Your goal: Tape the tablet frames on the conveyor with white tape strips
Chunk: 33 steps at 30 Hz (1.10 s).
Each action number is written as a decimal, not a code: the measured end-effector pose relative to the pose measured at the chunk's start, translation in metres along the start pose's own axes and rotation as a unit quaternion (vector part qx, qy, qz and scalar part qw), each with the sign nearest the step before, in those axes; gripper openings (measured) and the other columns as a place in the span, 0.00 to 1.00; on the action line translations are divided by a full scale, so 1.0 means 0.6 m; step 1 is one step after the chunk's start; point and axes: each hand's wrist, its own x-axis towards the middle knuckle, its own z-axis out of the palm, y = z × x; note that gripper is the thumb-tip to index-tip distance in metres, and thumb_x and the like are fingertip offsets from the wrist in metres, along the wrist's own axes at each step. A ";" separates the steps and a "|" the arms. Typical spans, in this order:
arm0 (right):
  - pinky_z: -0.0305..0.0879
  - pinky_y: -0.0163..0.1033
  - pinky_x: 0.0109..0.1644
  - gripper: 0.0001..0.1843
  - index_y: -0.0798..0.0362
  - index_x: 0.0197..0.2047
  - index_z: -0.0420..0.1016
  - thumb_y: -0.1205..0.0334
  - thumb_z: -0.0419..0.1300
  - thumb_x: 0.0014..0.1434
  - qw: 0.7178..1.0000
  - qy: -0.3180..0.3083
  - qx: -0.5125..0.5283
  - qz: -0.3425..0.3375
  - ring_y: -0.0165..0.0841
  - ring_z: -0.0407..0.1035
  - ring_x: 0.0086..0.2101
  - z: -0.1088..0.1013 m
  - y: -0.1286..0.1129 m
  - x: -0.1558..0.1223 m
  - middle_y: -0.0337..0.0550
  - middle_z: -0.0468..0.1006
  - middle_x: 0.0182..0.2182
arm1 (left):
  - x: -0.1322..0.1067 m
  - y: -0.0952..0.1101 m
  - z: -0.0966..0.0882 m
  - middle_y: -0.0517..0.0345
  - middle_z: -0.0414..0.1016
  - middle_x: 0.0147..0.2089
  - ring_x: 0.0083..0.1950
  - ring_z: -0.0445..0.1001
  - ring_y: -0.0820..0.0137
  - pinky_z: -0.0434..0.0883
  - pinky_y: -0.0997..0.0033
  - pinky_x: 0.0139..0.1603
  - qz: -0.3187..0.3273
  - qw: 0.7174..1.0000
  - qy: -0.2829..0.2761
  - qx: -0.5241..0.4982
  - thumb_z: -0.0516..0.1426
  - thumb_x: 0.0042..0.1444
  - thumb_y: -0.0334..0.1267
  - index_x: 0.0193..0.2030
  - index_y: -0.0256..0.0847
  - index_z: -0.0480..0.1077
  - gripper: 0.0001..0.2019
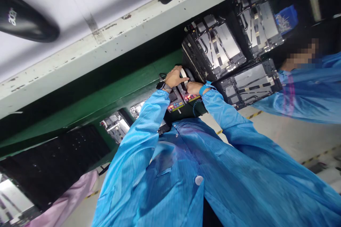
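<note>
Blue coat (186, 170) | left hand (173, 76), right hand (194, 87) on tape roll (183, 73) | chassis (218, 48) beside

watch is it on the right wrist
No, the watch sits on the wrist behind the left hand, while the right hand has only a blue wrist strap.

1. A single camera rode on the person's head, looking forward and down past the blue coat (191, 170).
2. It was tilted hard sideways, so the green belt (128, 87) crossed the frame diagonally.
3. The left hand (173, 77) and right hand (194, 87) appeared small, at arm's reach, near centre.
</note>
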 end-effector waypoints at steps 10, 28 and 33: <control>0.70 0.35 0.47 0.20 0.58 0.52 0.83 0.68 0.54 0.62 0.975 0.182 0.127 0.016 0.39 0.80 0.40 0.021 0.026 -0.070 0.50 0.86 0.35 | -0.003 0.004 -0.003 0.36 0.66 0.70 0.71 0.66 0.50 0.63 0.56 0.72 -0.006 1.000 0.001 -0.011 0.68 0.55 0.50 0.71 0.32 0.62 0.41; 0.69 0.40 0.57 0.23 0.42 0.62 0.79 0.64 0.52 0.69 0.977 0.209 0.040 0.005 0.43 0.77 0.54 0.055 0.015 -0.079 0.49 0.83 0.54 | -0.004 0.010 -0.006 0.38 0.67 0.69 0.69 0.69 0.52 0.65 0.55 0.71 -0.015 1.000 -0.008 0.004 0.69 0.52 0.54 0.70 0.35 0.61 0.44; 0.69 0.40 0.58 0.23 0.41 0.61 0.80 0.64 0.54 0.68 0.986 0.162 -0.008 -0.035 0.41 0.76 0.56 0.049 0.013 -0.065 0.47 0.81 0.56 | -0.006 0.008 -0.004 0.40 0.68 0.68 0.68 0.69 0.51 0.65 0.53 0.71 -0.019 1.000 -0.002 0.000 0.69 0.51 0.55 0.70 0.38 0.62 0.44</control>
